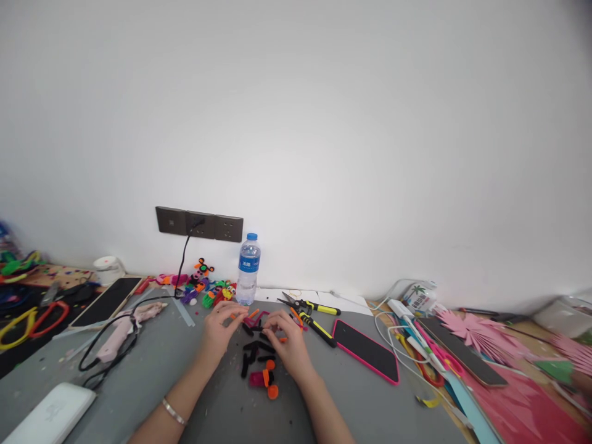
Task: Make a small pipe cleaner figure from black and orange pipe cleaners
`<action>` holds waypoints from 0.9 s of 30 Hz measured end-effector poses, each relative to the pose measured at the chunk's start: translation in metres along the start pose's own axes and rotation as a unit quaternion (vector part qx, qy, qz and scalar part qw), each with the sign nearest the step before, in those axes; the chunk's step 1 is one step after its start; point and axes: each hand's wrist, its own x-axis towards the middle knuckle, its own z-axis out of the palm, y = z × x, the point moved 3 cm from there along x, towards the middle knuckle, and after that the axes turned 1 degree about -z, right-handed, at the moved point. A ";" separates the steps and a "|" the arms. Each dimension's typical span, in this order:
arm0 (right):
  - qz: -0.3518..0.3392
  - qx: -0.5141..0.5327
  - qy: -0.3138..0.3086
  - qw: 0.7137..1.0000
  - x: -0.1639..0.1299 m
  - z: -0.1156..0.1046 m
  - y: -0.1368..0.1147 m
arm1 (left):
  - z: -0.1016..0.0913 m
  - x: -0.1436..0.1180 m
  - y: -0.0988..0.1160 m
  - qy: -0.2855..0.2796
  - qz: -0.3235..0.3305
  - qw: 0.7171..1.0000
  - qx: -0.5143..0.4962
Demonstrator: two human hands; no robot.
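Note:
My left hand [222,327] is closed, thumb and fingertips pinched around what looks like a short orange pipe cleaner piece [253,314]. Close by on its right, my right hand [285,339] has its fingers curled together over several short black pipe cleaner pieces [253,351]; anything between its fingertips is too small to make out. Magenta pieces show behind and between the hands. Below them on the grey mat [231,413] lies a small fuzzy figure [264,378] in magenta, orange and black.
Yellow-black pliers [319,327] and a pink-edged phone [365,350] lie to the right. Behind stand a water bottle [248,271] and colourful fuzzy figures [203,287]. A corded pink tool [115,339] and white box [50,413] sit left; pink paper [531,394] lies far right.

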 end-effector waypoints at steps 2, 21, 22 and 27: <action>0.001 0.000 -0.002 1.000 0.000 0.000 0.000 | 0.000 0.000 0.000 -0.002 -0.029 1.000 0.000; -0.001 -0.007 0.002 1.000 -0.001 0.000 0.002 | 0.003 -0.003 -0.003 -0.026 -0.068 0.997 0.014; -0.001 -0.008 0.002 1.000 -0.001 0.000 0.002 | 0.003 -0.003 -0.005 -0.007 -0.074 0.997 0.009; -0.009 -0.003 0.009 1.000 -0.001 0.000 0.003 | 0.004 -0.003 -0.009 0.017 -0.041 0.999 0.029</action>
